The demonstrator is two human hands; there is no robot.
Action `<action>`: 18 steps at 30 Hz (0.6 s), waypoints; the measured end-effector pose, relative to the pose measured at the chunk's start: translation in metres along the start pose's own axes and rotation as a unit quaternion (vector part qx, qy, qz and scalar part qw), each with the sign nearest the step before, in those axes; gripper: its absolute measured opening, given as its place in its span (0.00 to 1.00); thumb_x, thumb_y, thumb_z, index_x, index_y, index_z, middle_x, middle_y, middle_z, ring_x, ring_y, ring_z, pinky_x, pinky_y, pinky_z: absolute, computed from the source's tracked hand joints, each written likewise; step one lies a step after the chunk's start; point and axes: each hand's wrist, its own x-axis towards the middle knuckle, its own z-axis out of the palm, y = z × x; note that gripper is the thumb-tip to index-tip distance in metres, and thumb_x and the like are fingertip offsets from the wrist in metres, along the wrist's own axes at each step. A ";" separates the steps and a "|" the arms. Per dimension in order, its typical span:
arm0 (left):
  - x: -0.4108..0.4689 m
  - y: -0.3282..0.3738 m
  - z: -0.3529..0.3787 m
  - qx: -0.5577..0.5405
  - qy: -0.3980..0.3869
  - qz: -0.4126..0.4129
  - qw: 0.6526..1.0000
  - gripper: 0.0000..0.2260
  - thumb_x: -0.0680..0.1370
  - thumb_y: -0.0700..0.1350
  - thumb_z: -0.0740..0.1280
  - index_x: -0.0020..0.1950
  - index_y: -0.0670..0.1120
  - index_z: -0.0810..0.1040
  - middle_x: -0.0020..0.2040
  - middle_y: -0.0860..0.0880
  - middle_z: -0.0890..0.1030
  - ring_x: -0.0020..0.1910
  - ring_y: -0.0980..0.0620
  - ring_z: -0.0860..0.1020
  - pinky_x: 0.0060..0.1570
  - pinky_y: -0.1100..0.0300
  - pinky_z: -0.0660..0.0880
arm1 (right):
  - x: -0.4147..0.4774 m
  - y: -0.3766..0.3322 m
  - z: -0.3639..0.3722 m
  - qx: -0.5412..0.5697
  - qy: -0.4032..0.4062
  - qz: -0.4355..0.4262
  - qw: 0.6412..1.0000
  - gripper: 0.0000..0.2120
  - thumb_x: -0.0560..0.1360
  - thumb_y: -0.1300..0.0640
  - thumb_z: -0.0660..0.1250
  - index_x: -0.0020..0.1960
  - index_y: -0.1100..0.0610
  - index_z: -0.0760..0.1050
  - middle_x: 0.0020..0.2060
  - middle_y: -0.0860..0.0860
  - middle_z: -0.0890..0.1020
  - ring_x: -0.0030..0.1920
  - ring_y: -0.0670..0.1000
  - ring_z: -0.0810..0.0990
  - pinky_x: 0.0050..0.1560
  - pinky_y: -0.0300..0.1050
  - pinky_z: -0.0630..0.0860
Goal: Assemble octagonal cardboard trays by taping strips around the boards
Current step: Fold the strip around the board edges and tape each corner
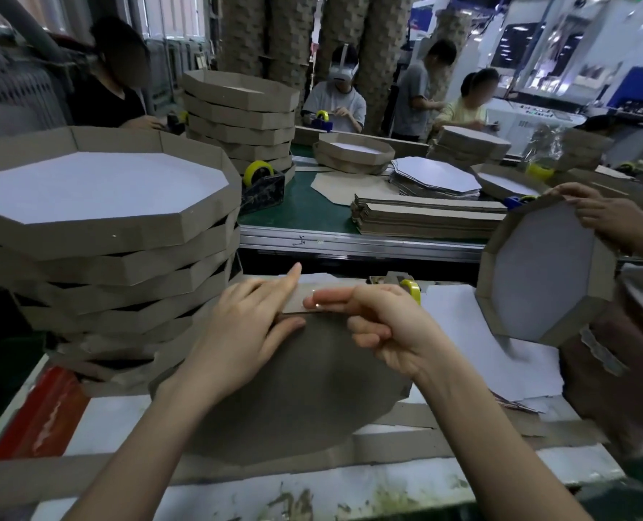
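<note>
A grey-brown octagonal board (297, 392) lies flat on the bench in front of me. A cardboard strip (304, 295) stands folded up along its far edge. My left hand (248, 325) holds that strip, thumb against the near side and fingers over the top, index finger stretched out. My right hand (383, 325) presses a piece of clear tape (318, 304) onto the strip with straight index and middle fingers, the other fingers curled. A yellow tape roll on a dispenser (410, 285) sits just behind my right hand.
A tall stack of finished trays (98, 235) rises at the left. Another person's hand (609, 216) holds a tray (545, 272) upright at the right. Loose strips (406, 449) lie near the bench front. White sheets (474, 332) lie at right. Across a conveyor (301, 216), several people work.
</note>
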 end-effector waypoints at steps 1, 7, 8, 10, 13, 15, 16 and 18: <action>-0.001 0.000 0.001 -0.010 0.008 -0.001 1.000 0.30 0.79 0.53 0.65 0.78 0.48 0.59 0.65 0.49 0.77 0.65 0.49 0.70 0.64 0.52 0.66 | -0.002 0.005 0.001 0.017 0.005 0.008 1.000 0.18 0.77 0.72 0.50 0.50 0.69 0.79 0.47 0.61 0.85 0.17 0.40 0.57 0.17 0.31 0.59; -0.008 0.000 -0.002 -0.046 0.044 0.033 0.997 0.19 0.78 0.54 0.61 0.70 0.55 0.71 0.60 0.51 0.79 0.60 0.51 0.72 0.56 0.53 0.69 | -0.014 0.025 0.004 0.067 0.021 0.021 0.997 0.18 0.78 0.71 0.49 0.53 0.70 0.78 0.48 0.60 0.85 0.18 0.42 0.59 0.18 0.31 0.61; -0.008 0.001 -0.003 -0.044 0.030 0.039 0.998 0.19 0.78 0.55 0.58 0.68 0.54 0.74 0.62 0.50 0.78 0.61 0.48 0.73 0.57 0.51 0.71 | -0.015 0.027 0.005 0.074 0.021 0.021 0.997 0.18 0.78 0.71 0.49 0.53 0.70 0.78 0.48 0.60 0.85 0.17 0.41 0.59 0.17 0.31 0.61; -0.008 0.001 -0.003 -0.026 -0.002 0.045 0.999 0.21 0.78 0.56 0.54 0.65 0.52 0.78 0.65 0.48 0.78 0.62 0.43 0.75 0.59 0.46 0.71 | -0.016 0.029 0.005 0.082 0.021 0.022 0.996 0.18 0.78 0.71 0.50 0.52 0.69 0.78 0.49 0.61 0.85 0.18 0.41 0.58 0.17 0.31 0.61; -0.007 0.000 -0.004 -0.022 -0.021 0.040 0.999 0.23 0.78 0.58 0.52 0.65 0.53 0.78 0.68 0.47 0.76 0.65 0.43 0.73 0.62 0.47 0.68 | -0.017 0.032 0.005 0.071 0.025 0.012 0.997 0.18 0.78 0.71 0.50 0.51 0.68 0.80 0.50 0.61 0.85 0.19 0.41 0.59 0.18 0.31 0.61; -0.007 -0.001 -0.004 -0.028 -0.025 0.036 0.999 0.23 0.78 0.58 0.52 0.68 0.55 0.76 0.70 0.47 0.74 0.67 0.44 0.71 0.64 0.48 0.66 | -0.018 0.033 0.005 0.053 0.019 0.006 0.998 0.20 0.77 0.71 0.51 0.46 0.66 0.83 0.50 0.60 0.86 0.19 0.41 0.59 0.19 0.31 0.61; -0.007 -0.001 -0.005 -0.026 -0.030 0.033 0.999 0.22 0.79 0.58 0.53 0.70 0.55 0.73 0.71 0.48 0.73 0.68 0.45 0.70 0.65 0.48 0.65 | -0.018 0.034 0.005 0.046 0.018 0.006 0.999 0.22 0.77 0.71 0.51 0.44 0.65 0.84 0.49 0.60 0.86 0.19 0.41 0.59 0.19 0.32 0.61; -0.008 -0.002 -0.005 -0.019 -0.034 0.032 0.999 0.21 0.79 0.55 0.57 0.71 0.55 0.71 0.71 0.48 0.72 0.69 0.45 0.70 0.66 0.50 0.63 | -0.019 0.038 0.005 0.024 0.026 0.010 0.999 0.24 0.76 0.71 0.51 0.37 0.62 0.85 0.48 0.59 0.86 0.19 0.42 0.59 0.19 0.32 0.61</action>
